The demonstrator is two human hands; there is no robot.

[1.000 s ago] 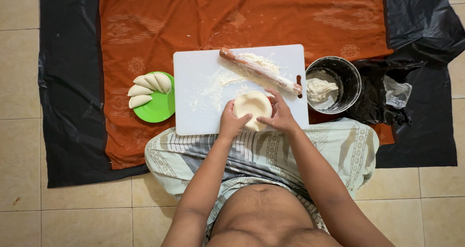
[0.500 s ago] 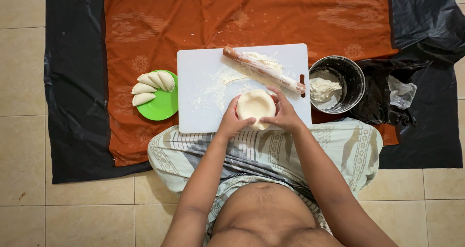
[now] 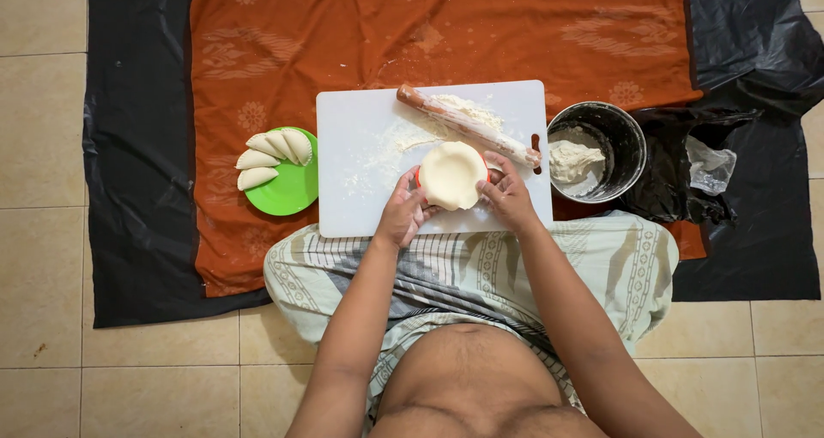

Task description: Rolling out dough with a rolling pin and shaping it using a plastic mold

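Note:
A round sheet of pale dough (image 3: 451,174) lies draped over a red mould whose rim shows at its left edge, on the white cutting board (image 3: 360,197). My left hand (image 3: 402,213) grips the mould's left side. My right hand (image 3: 508,194) holds its right side, fingers curled on the dough's edge. A floury wooden rolling pin (image 3: 468,125) lies slanted across the board just behind the dough.
A green plate (image 3: 287,189) with several folded dumplings (image 3: 273,155) sits left of the board. A metal bowl (image 3: 618,137) with a lump of dough (image 3: 573,159) stands to the right, beside a crumpled black bag (image 3: 678,180). Orange cloth (image 3: 429,26) and black sheet cover the tiled floor.
The view has shifted slightly. Both hands stay on the dough-covered mould, which has moved a little away from me on the board.

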